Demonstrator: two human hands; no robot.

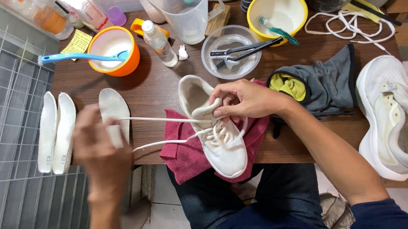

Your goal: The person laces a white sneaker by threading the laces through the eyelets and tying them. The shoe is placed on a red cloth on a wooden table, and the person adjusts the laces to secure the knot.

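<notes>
A white sneaker (225, 151) lies toe toward me on a maroon cloth (180, 154) at the wooden table's front edge. My right hand (246, 99) grips the sneaker's tongue and collar. My left hand (98, 146), blurred, is raised to the left and holds the white shoelace (159, 118), which stretches in two strands from the sneaker's eyelets. A loose white insole (114, 105) lies just behind my left hand.
Two more insoles (56, 132) lie at the left edge. An orange bowl with a blue brush (112, 51), a small bottle (159, 43), a clear bowl with brushes (230, 52), a yellow bowl (278, 10), a grey cloth (324, 84) and another white sneaker (395, 115) surround the work spot.
</notes>
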